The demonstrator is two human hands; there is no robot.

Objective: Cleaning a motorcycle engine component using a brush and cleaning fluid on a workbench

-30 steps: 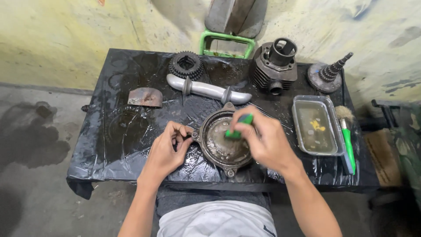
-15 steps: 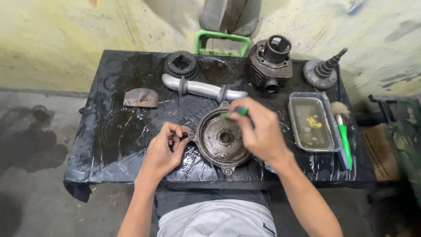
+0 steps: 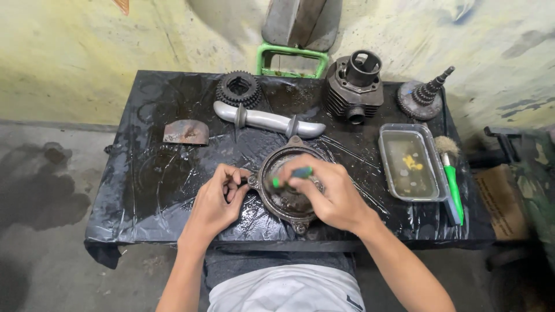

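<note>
Head view: right hand (image 3: pixel 326 196) has moved nearer, gripping green brush (image 3: pixel 292 174) over cover (image 3: pixel 286 185).
Left hand (image 3: pixel 217 196): still pinching cover's left edge.

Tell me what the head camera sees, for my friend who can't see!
A person's right hand scrubs a round metal engine cover with a green brush while the left hand steadies its rim, on a black plastic-covered table with a gear, engine cylinder and tray.
</note>
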